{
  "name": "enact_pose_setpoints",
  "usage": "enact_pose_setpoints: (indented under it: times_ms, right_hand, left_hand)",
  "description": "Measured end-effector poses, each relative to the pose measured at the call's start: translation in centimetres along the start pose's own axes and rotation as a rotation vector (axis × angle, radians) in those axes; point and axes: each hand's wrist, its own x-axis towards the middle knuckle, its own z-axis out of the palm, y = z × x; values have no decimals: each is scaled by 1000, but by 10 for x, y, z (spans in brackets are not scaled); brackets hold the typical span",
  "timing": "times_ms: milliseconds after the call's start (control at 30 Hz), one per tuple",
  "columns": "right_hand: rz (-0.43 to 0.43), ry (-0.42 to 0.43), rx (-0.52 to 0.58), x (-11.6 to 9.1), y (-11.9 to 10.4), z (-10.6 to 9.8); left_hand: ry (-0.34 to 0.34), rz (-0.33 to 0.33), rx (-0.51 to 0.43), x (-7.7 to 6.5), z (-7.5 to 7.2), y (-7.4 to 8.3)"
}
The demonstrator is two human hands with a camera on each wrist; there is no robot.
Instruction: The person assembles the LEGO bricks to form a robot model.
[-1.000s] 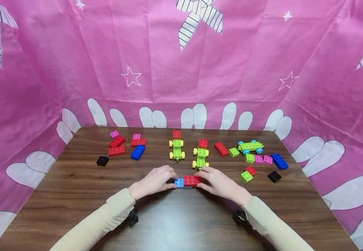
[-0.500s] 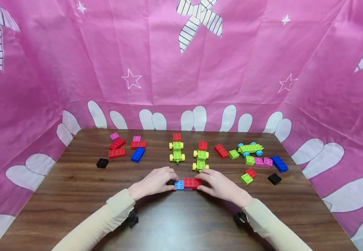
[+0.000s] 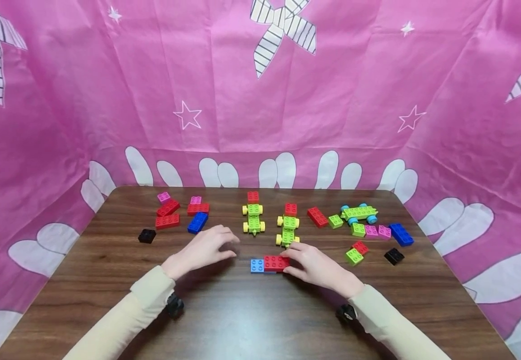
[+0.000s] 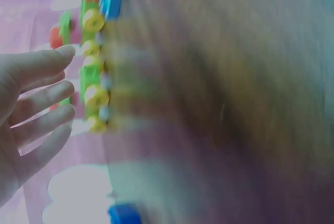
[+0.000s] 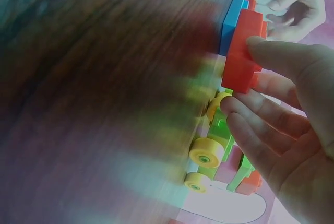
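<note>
A long red brick (image 3: 275, 263) sits on top of a light blue brick (image 3: 257, 266), offset to the right so that several blue studs show at the left. My right hand (image 3: 319, 267) pinches the red brick's right end between thumb and fingers; in the right wrist view, the thumb (image 5: 261, 50) lies on its near side. My left hand (image 3: 206, 248) hovers over the table left of the blue brick, its fingers loosely bent and holding nothing. In the left wrist view, a gap separates its fingers from the stacked bricks.
Two green wheeled cars with yellow wheels (image 3: 253, 220) stand behind the stack. A green car with blue wheels (image 3: 359, 212) is at the back right. Loose bricks lie on both sides, including a dark blue brick (image 3: 197, 222) and a black brick (image 3: 147, 236). A pink curtain (image 3: 224, 75) surrounds the table.
My left hand has let go of the light blue brick and moved left and slightly back. My right hand has stayed in place on the red brick.
</note>
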Motion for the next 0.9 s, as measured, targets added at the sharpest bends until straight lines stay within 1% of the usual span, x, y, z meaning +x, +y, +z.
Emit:
enact_pose_setpoints:
  times_ms: [133, 200, 300, 433, 533, 667, 833, 900]
  right_hand:
    - [-4, -2, 0, 0, -1, -1]
    - [-5, -2, 1, 0, -1, -1]
    - [-8, -1, 1, -1, -1, -1]
    - [-10, -1, 0, -1, -1, -1]
    - [-8, -1, 2, -1, -1, -1]
    - [-7, -2, 6, -1, -2, -2]
    - [2, -10, 13, -1, -2, -2]
    - [6, -13, 13, -2, -2, -2]
  left_hand:
    - [13, -62, 36, -8, -19, -20]
    - [23, -87, 55, -12, -30, -35]
    - [41, -148, 59, -19, -45, -58]
    - [44, -239, 59, -31, -59, -85]
    - [26, -286, 68, -39, -62, -100]
    - [2, -337, 74, -47, -60, -114]
    - [-26, -390, 79, -52, -53, -125]
    - [-29, -399, 74, -52, -51, -128]
